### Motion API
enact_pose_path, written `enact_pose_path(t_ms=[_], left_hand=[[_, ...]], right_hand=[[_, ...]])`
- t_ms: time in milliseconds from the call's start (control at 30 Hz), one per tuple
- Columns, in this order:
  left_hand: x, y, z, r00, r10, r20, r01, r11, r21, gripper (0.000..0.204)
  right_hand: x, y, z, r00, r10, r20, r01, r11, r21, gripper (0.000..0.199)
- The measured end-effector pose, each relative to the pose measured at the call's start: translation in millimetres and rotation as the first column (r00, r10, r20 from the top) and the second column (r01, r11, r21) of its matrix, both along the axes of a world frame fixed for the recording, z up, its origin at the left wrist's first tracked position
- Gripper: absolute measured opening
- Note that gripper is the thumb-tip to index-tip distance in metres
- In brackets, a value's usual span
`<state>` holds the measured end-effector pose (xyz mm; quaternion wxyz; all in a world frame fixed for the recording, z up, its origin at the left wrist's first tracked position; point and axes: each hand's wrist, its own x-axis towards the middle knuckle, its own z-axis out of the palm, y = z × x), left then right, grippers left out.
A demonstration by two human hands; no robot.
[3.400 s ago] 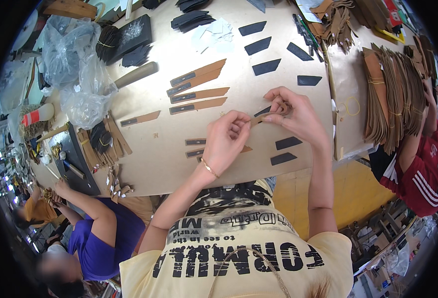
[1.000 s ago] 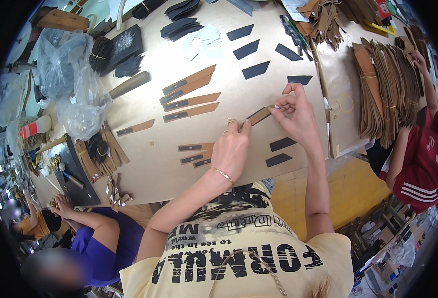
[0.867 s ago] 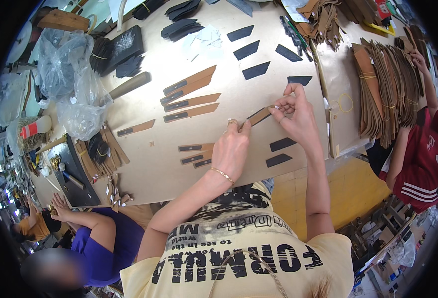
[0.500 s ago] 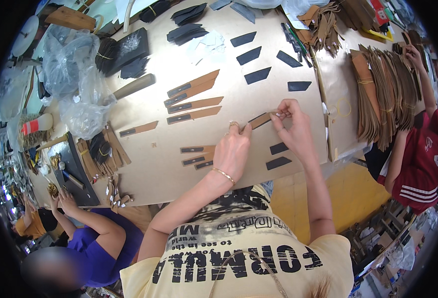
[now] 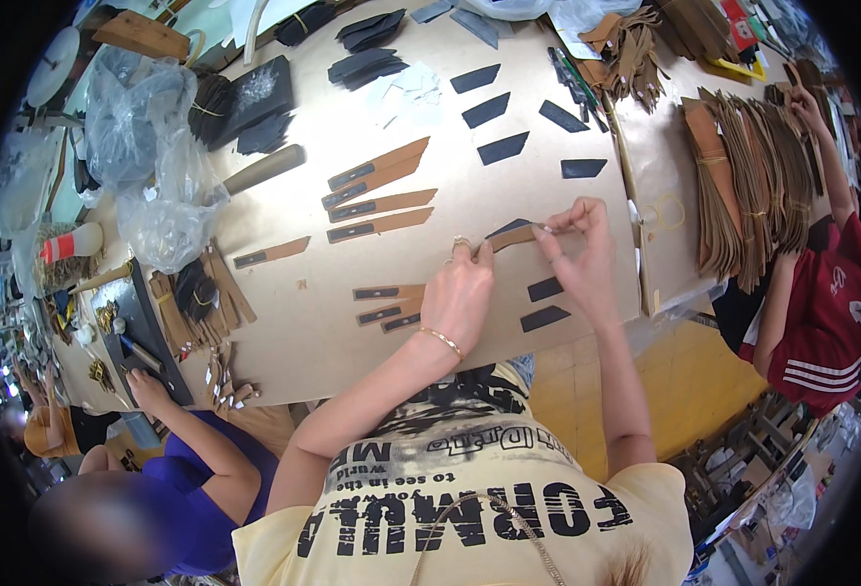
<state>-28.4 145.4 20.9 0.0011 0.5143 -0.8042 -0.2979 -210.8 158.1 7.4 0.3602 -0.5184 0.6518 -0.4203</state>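
Note:
Between my two hands stretches a narrow brown strip (image 5: 515,237), seemingly leather, just above the table. My left hand (image 5: 457,298) is closed at its left end, fingertips pressed together; exactly what lies under them is hidden. With thumb and finger, my right hand (image 5: 579,256) pinches the strip's right end. A dark slanted piece (image 5: 507,226) shows along the strip's far edge; whether the two are joined I cannot tell. Short black pieces (image 5: 545,319) lie below my right hand. Beside my left hand are brown strips with dark inlays (image 5: 380,314), partly covered by it.
More inlaid brown strips (image 5: 382,227) lie left of centre, and black slanted pieces (image 5: 504,147) beyond my hands. Brown strip bundles (image 5: 743,186) fill the right side. Plastic bags (image 5: 147,146) and a purple-clad person's hand (image 5: 147,391) are at left; a person in red (image 5: 816,322) is at right.
The strip's right end has risen slightly in my right hand, and more of the dark piece shows behind it. My left hand stays nearly still. At left, the purple-clad person's hands have shifted.

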Motion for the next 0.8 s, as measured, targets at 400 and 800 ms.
enact_pose_path(t_ms=[400,800], left_hand=[[0.3,-0.6,1.5,1.0,0.003,-0.016,-0.003,1.0,-0.004,0.06],[0.4,-0.2,-1.3,1.0,0.013,-0.009,-0.013,1.0,-0.008,0.056]], right_hand=[[-5.8,-16.5,0.3,0.99,-0.002,-0.145,0.022,0.99,0.136,0.039],[17.6,-1.8,2.7,0.676,-0.03,-0.736,-0.112,0.984,-0.142,0.021]])
